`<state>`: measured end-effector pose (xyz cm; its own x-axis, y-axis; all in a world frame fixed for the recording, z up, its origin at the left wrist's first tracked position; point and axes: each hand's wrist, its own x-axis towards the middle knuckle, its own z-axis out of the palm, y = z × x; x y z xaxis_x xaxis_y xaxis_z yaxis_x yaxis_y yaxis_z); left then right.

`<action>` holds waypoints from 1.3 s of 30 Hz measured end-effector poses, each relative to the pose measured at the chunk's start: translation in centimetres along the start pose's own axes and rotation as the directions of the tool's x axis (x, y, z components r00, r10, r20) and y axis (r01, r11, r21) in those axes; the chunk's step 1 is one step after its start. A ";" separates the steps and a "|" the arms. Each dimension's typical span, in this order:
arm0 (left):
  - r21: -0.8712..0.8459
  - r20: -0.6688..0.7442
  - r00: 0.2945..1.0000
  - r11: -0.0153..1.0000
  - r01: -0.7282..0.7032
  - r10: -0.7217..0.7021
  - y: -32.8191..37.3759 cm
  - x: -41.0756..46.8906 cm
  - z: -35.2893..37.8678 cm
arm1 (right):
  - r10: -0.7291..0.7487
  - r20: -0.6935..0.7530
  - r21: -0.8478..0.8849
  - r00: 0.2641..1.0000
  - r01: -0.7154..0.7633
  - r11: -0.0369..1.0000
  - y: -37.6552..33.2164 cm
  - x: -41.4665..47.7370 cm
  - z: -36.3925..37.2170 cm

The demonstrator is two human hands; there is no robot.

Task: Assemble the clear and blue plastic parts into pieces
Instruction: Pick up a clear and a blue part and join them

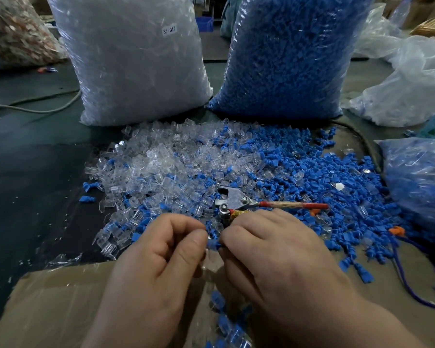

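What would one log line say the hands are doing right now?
hands: left hand and right hand pinch one piece | seen: blue end only | tool: lying on pile | step: likely joining

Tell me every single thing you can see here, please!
Bag of clear parts: one, see-through, standing at the back, left.
Bag of blue parts: one, blue, standing beside it, right.
Loose clear parts: a pile, see-through, middle left.
Loose blue parts: a pile, blue, middle right.
Pliers: one, silver with a red handle, on the piles.
Small bag: one, blue inside, right edge.
Crumpled bags: a few, see-through, back right.
Cardboard: one sheet, brown, front.
Cable: one, grey, far left.
Blue part: one, between the fingertips.
Left hand: fingertips at the blue part, grip hidden.
Right hand: pinches the blue part.
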<state>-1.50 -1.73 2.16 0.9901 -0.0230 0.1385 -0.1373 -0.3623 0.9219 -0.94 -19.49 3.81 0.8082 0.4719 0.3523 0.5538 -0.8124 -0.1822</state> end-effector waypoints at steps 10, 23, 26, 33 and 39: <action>0.029 0.254 0.942 0.972 -0.233 0.218 0.3 0.3 -1.1 | 0.292 0.414 0.685 0.862 -0.507 0.524 -1.4 0.1 -0.9; 0.480 0.524 0.840 0.767 -0.425 0.138 0.5 0.5 -2.1 | 0.224 0.222 -0.016 0.949 -0.226 0.974 0.1 0.0 0.5; 0.512 0.339 0.934 0.811 -0.282 0.111 -0.1 0.7 -2.1 | 0.210 0.248 -0.066 0.946 -0.199 0.978 -0.1 0.5 1.3; 0.695 0.104 0.988 0.702 -0.157 0.117 -1.7 1.6 -1.8 | 0.208 0.313 -0.142 0.927 -0.171 0.975 -0.2 1.7 1.8; 0.760 0.228 0.965 0.596 -0.259 0.128 -1.9 2.0 -0.7 | 0.180 0.402 -0.145 0.898 -0.132 0.981 -0.4 3.4 1.5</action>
<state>0.69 -0.42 0.95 0.9446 -0.2812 0.1695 -0.3162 -0.9182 0.2386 1.87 -17.06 3.68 0.9060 0.4146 -0.0853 0.4073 -0.9087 -0.0917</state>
